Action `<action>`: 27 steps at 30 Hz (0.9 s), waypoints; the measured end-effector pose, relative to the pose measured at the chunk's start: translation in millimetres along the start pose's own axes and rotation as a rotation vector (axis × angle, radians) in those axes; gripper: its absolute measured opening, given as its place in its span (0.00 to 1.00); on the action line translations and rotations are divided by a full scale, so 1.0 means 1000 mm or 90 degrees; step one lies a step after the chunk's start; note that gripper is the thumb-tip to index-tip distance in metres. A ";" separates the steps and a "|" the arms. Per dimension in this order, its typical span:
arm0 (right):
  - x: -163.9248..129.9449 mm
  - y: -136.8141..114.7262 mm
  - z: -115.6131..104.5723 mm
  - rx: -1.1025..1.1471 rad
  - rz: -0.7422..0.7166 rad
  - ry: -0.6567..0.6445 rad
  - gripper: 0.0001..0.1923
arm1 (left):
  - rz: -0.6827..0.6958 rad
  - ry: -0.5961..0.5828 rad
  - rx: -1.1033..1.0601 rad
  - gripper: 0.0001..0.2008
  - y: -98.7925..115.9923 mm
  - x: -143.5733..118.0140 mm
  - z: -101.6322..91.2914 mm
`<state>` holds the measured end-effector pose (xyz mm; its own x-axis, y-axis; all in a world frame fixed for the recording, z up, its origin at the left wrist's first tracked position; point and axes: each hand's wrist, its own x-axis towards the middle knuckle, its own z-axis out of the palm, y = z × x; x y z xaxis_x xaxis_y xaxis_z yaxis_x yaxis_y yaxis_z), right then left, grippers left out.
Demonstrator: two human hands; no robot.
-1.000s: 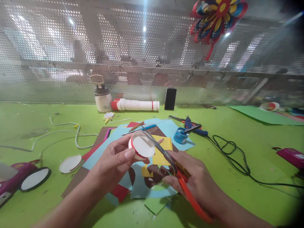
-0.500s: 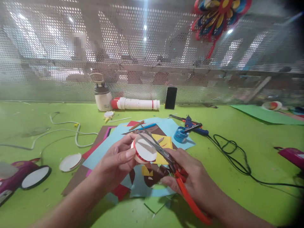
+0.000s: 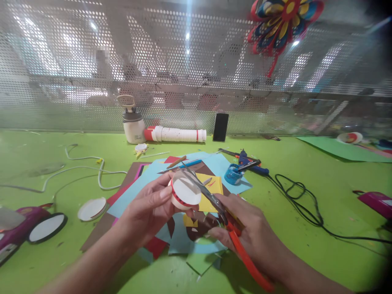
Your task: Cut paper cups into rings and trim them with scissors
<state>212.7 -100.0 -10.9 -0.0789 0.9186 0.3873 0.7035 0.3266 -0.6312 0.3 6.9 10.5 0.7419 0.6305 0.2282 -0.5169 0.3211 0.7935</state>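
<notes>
My left hand [image 3: 154, 200] is closed around a short white paper cup [image 3: 188, 194] with a red band, its flat round face turned toward me. In my right hand [image 3: 249, 224] is a pair of scissors [image 3: 222, 208] with orange-red handles. The blades reach left over the upper right edge of the cup; whether they bite into it I cannot tell. Beneath both hands lie coloured paper sheets and scraps, including a yellow sheet [image 3: 211, 185] and a light blue one [image 3: 131, 196]. A white disc [image 3: 91, 209] lies left of my left hand.
A glue gun [image 3: 252, 162] with a black cord [image 3: 306, 204] lies to the right, behind a blue jar [image 3: 232, 174]. At the back stand a spray bottle [image 3: 134, 128], a lying stack of paper cups [image 3: 177, 134] and a phone [image 3: 220, 127]. A white cable [image 3: 101, 171] runs at left.
The cup has tipped slightly in my left hand, so more of its side and red band shows. The scissors have barely moved.
</notes>
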 end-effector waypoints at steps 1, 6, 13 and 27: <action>0.000 0.000 0.000 -0.002 -0.003 0.002 0.18 | -0.004 -0.001 -0.004 0.16 0.000 0.000 0.000; -0.001 0.000 0.000 -0.004 -0.015 0.005 0.17 | 0.000 0.026 0.003 0.16 0.003 -0.001 0.002; -0.001 -0.002 -0.001 0.005 -0.017 -0.001 0.16 | -0.006 0.018 0.014 0.17 0.002 -0.001 0.002; 0.001 -0.007 -0.003 0.036 0.027 -0.029 0.16 | -0.025 -0.011 -0.011 0.15 -0.006 -0.001 0.002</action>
<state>209.9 -102.2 -4.1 -0.0833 0.9405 0.3294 0.6663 0.2984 -0.6834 3.4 2.6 6.4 0.7689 0.6049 0.2070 -0.4948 0.3579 0.7919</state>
